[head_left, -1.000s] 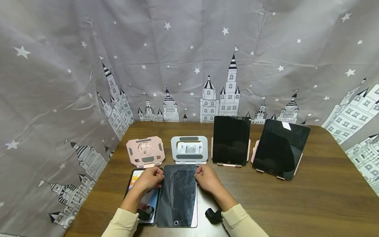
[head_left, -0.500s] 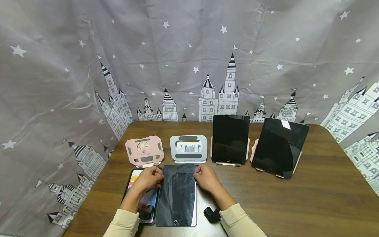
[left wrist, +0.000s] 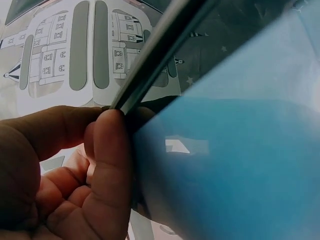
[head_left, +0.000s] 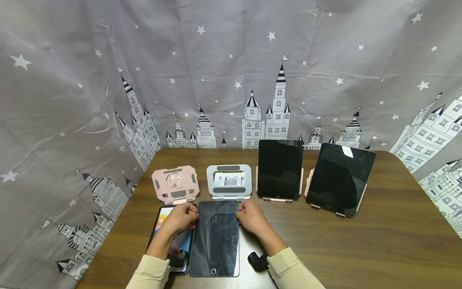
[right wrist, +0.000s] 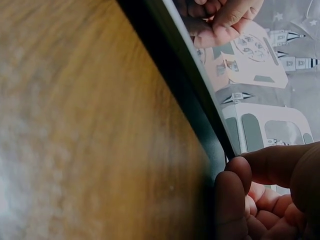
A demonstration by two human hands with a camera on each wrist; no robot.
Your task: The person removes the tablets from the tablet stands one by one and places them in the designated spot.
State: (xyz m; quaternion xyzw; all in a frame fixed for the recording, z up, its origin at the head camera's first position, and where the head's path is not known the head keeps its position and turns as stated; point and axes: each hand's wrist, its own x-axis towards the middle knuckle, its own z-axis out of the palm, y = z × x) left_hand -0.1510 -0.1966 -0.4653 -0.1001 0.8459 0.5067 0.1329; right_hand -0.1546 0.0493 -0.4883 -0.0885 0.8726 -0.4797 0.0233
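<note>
Both hands hold a dark-screened tablet (head_left: 214,239) upright in portrait in the head view, its round home button at the bottom. My left hand (head_left: 180,218) pinches its left edge near the top; my right hand (head_left: 251,216) pinches the right edge at about the same height. Close up in the left wrist view, thumb and fingers meet on the tablet's thin edge (left wrist: 150,55). A similar grip of the right hand (right wrist: 260,195) shows in the right wrist view. Left of it lies a second tablet (head_left: 185,243) with a lit screen, partly covered by the left hand and forearm.
A pink folding stand (head_left: 177,182) and a white-grey one (head_left: 231,192) stand just behind the hands. Farther right, a black tablet (head_left: 280,168) and another, tilted tablet (head_left: 341,180) rest on pink stands. The wooden table (head_left: 390,241) ends at a grey castle-print curtain (head_left: 231,52).
The head view has shifted slightly. Both hands keep their hold on the tablet's edges, and it stays in nearly the same place.
</note>
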